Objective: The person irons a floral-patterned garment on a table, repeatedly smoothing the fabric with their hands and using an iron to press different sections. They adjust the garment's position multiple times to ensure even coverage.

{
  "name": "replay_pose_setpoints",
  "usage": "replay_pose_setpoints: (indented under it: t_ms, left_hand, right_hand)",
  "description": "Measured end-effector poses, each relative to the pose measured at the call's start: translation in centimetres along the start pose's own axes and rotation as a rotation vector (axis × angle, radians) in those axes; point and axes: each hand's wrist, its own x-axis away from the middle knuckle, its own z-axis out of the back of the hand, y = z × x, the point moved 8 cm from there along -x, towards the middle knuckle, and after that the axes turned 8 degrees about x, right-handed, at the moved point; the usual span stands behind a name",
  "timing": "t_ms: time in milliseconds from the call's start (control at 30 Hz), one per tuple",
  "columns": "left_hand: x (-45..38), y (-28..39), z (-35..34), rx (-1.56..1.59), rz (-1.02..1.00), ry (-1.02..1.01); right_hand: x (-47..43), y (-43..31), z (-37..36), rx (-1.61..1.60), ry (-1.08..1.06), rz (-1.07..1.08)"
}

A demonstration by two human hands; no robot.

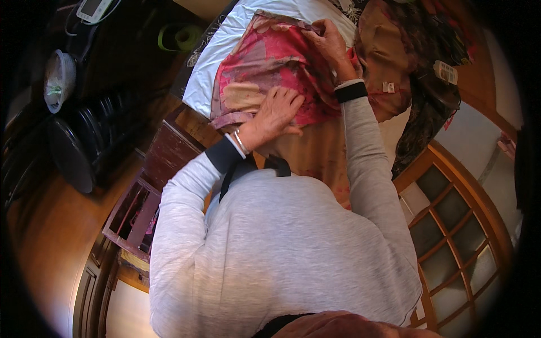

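Observation:
A pink and red patterned fabric piece (258, 55) lies spread over a white cloth (203, 80) on the surface before me. My left hand (277, 112) rests flat on its lower part, fingers apart, beside a tan patch. Farther off, my right hand (327, 40) pinches the fabric's upper edge between thumb and fingers. More fabric, brown and tan with a small white label (388, 87), lies to the right of my right wrist. A brownish length of the cloth hangs down towards my lap.
Left of me are a clear plastic container (60, 82), black round-seated stools (72, 156), a green roll (188, 38) and a white device with a screen (94, 9). A dark red wooden stool (169, 152) stands close by. At the right is a wood-framed glass door (456, 236).

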Motion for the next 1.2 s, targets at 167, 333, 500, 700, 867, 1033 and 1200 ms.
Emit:
replay_pose_setpoints:
  t_ms: [167,333,500,700,867,1033,1200]
  left_hand:
    - [3.1,-0.3,-2.8,-0.232,-0.112,0.165]
    - [3.1,-0.4,-2.0,-0.21,-0.147,0.247]
    - [5.7,0.9,-1.4,0.041,-0.059,-0.055]
    - [6.0,0.4,0.1,0.024,-0.138,0.028]
    - [4.1,-2.9,1.7,0.131,0.084,0.072]
    - [0.2,-5.3,7.7,-0.033,0.033,0.573]
    - [-3.1,-10.7,8.7,-0.373,0.022,0.623]
  right_hand:
    - [-0.2,-0.8,0.1,0.116,-0.013,0.031]
    - [-1.2,0.5,-1.0,0.111,-0.036,0.01]
    - [-1.2,-0.2,-1.0,0.066,-0.093,-0.088]
    - [-1.1,-0.1,-0.6,0.051,-0.066,-0.145]
    - [-1.3,1.6,-1.2,-0.055,0.002,-0.113]
    - [-1.1,0.3,-0.7,0.044,0.036,-0.074]
    - [-2.2,2.3,-1.3,-0.001,0.049,-0.152]
